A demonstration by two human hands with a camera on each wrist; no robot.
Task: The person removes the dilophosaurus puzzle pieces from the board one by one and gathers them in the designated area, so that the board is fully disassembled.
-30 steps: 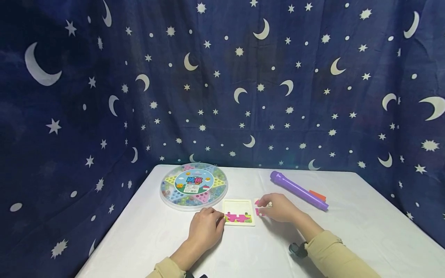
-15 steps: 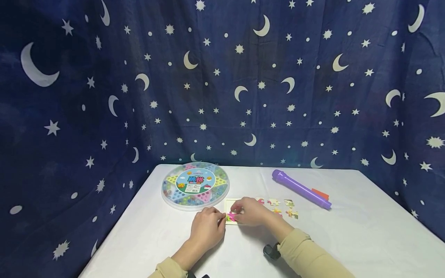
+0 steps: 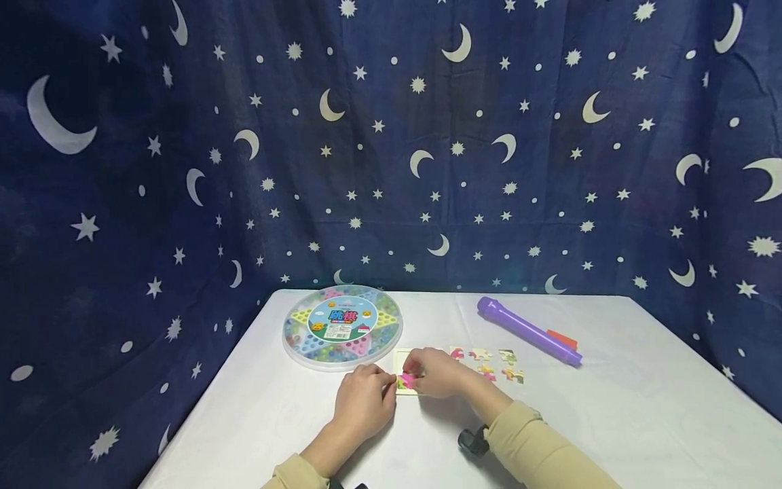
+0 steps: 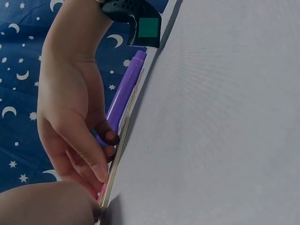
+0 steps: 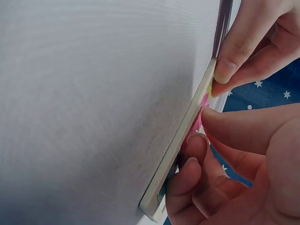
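A small cream puzzle frame (image 3: 402, 392) lies flat on the white table, with pink and green pieces along its near side. My left hand (image 3: 364, 397) pinches the frame's left edge between thumb and finger, as the right wrist view also shows. Over the frame, my right hand (image 3: 441, 372) pinches a pink puzzle piece (image 5: 198, 121) between thumb and fingertips, low against the pieces inside. The right hand hides most of the frame in the head view. Several loose puzzle pieces (image 3: 480, 354) lie to the right of the frame in two rows.
A round, clear-lidded Chinese checkers box (image 3: 342, 329) sits behind the left hand. Farther right lies a purple microphone-shaped tube (image 3: 528, 331) with an orange piece (image 3: 562, 339) beside it. A dark blue star-and-moon curtain (image 3: 391, 170) surrounds the table (image 3: 611, 407).
My right hand has moved left from the loose pieces onto the frame, then stayed there almost still. More loose pieces came into sight. The left hand keeps its place on the frame's edge.
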